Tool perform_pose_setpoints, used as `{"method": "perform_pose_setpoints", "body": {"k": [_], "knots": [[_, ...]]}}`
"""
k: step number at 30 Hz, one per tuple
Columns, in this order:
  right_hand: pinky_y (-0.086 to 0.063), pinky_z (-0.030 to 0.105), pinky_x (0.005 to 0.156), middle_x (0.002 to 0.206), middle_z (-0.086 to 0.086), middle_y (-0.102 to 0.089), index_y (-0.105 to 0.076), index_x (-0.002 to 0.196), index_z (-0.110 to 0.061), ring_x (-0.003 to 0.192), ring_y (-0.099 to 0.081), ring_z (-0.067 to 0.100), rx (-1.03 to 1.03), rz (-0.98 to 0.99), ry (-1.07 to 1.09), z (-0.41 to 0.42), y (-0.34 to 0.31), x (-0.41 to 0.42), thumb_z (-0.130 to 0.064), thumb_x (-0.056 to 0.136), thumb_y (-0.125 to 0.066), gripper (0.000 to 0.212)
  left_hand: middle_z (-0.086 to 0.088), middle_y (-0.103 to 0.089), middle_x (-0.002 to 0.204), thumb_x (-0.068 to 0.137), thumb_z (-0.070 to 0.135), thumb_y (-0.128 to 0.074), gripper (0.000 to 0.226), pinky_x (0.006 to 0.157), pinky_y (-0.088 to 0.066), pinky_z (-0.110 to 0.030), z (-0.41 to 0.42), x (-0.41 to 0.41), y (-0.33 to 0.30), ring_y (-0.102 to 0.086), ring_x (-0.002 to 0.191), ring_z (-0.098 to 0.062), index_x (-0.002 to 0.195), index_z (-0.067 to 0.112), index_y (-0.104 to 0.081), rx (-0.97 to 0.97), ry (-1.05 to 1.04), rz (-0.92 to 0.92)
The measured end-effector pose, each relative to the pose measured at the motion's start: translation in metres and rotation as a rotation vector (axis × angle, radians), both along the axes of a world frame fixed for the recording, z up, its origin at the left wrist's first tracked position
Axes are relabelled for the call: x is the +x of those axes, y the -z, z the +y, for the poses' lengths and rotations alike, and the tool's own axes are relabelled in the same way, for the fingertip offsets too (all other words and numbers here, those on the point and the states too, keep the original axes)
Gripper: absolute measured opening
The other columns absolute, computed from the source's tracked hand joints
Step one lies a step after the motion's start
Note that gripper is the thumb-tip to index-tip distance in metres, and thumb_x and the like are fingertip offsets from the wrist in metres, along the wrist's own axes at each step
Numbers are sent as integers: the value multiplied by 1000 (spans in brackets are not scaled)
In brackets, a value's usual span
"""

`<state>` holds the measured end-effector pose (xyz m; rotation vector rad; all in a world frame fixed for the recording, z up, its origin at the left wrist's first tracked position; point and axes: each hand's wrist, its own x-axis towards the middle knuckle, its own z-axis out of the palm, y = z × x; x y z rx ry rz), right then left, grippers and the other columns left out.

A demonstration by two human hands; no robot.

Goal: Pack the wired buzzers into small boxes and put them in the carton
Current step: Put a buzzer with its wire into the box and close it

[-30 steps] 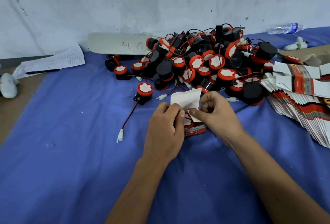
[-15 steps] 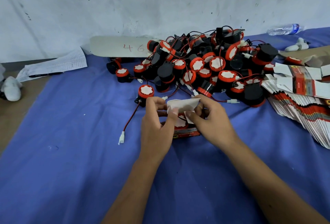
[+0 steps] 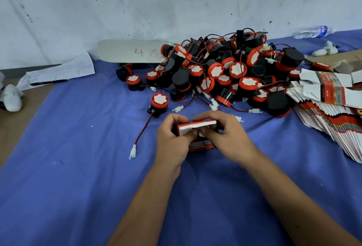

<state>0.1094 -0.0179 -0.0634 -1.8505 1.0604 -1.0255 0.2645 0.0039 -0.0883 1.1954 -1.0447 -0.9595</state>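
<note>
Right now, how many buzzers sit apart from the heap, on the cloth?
2. One lies left of the heap, nearest the hands, its wire trailing toward the viewer. The other sits farther back, at the heap's left edge. More may be hidden behind the heap.

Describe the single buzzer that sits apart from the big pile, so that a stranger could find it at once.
Start at the big pile of buzzers against the wall on the blue cloth. Just off its near left edge, beyond the left hand, stands the lone buzzer, white face up. Unlike its neighbours, its red-and-black wire runs free toward the viewer and ends in a white plug.
</note>
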Motion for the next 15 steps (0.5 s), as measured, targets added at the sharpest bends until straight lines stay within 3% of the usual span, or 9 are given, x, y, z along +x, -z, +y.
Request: {"method": "perform_pose_setpoints", "body": {"k": [3,5,8,12,15], "knots": [[-45,14,81,106,4,-59,-72,121,-34,93,-54,8,-5,128,-63,1,-2,-4,-1,94,-62,44,1,-75,99,85,-17,-64,41,70,-58,-26,-1,-2,2,-73,93,-20,82,23,-67,0,-10,55],[-45,13,84,110,4,-46,-68,123,-42,98,-51,7,30,142,-112,1,-1,-6,-20,94,-67,37,2,-76,100,82,-21,-56,47,68,-59,-27,0,-3,4,-73,93,-20,78,25,-67,-8,-11,35],[-45,16,91,120,-2,-39,-65,121,-51,112,-48,2,38,136,-141,1,1,-8,-52,91,-61,30,3,-76,99,80,-16,-61,35,68,-60,-27,2,0,2,-73,90,-17,83,18,-68,-57,11,-72],[-48,36,100,129,-8,-50,-68,130,-31,127,-47,10,-55,216,-133,-5,4,-9,-40,102,-57,32,10,-77,97,80,-3,-81,20,74,-57,-20,1,19,-5,-72,93,-7,89,14,-74,-146,90,-269],[-50,38,99,126,-10,-57,-69,130,-26,124,-53,12,-88,219,-152,-8,7,-10,-32,101,-62,31,11,-77,109,82,5,-85,24,88,-56,-22,2,41,-11,-70,109,-7,101,17,-78,-150,230,-377]]}}
